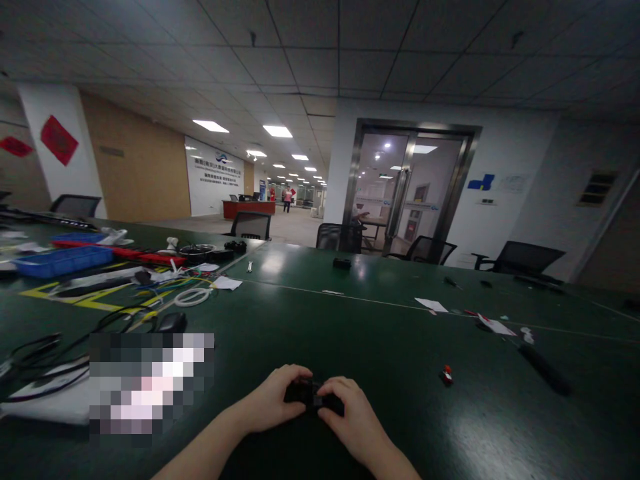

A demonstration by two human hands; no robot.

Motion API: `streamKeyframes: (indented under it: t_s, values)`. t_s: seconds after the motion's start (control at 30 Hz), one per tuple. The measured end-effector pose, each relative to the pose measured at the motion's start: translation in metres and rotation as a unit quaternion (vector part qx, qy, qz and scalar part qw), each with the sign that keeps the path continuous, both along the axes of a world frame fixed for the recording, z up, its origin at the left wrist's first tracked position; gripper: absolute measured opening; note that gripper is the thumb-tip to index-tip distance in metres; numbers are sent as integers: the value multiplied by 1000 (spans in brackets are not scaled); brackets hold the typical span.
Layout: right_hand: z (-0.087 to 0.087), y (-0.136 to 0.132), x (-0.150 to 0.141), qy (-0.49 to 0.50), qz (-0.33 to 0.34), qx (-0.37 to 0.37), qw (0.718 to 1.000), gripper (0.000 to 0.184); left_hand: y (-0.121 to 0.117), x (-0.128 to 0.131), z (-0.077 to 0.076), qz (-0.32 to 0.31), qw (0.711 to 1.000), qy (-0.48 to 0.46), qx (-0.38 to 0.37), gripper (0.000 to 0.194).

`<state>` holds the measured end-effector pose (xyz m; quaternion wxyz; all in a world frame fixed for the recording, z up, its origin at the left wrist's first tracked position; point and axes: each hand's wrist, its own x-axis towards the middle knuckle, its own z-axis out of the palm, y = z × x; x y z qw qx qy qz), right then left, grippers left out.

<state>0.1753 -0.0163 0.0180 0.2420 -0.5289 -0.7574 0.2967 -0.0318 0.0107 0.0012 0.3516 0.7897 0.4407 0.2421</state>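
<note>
Both hands meet at the near edge of a dark green table (280,313). My left hand (273,400) is closed, thumb and fingers gripping the left side of a small black object (316,395). From the other side my right hand (350,410) pinches the same object, its thumb low and its fingers on top. The object looks like a dark block or part with a lighter spot in the middle; its exact kind cannot be made out, since the fingers cover much of it.
A small red-and-silver item (447,375) and a black-handled tool (544,368) lie to the right. On the left are a computer mouse (173,323), coiled white cable (193,297), a blue tray (65,261) and a pixelated patch. A black block (343,263) sits farther back.
</note>
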Motion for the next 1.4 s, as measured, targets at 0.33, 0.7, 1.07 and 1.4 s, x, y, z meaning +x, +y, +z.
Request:
streamKeyframes:
  t_s: [0.33, 0.7, 1.07, 1.4]
  values:
    - [-4, -1, -2, 33, -10, 24, 999, 19, 0, -1, 1, -9, 1000, 9, 29, 43]
    - [-1, -3, -2, 74, -23, 28, 997, 18, -1, -1, 5, -7, 1000, 6, 14, 43]
    - [1, 0, 2, 81, -51, 46, 994, 19, -1, 0, 3, -9, 1000, 9, 24, 42]
    - [-3, 4, 9, 114, -91, 80, 986, 26, -5, 0, 13, -7, 1000, 15, 9, 42]
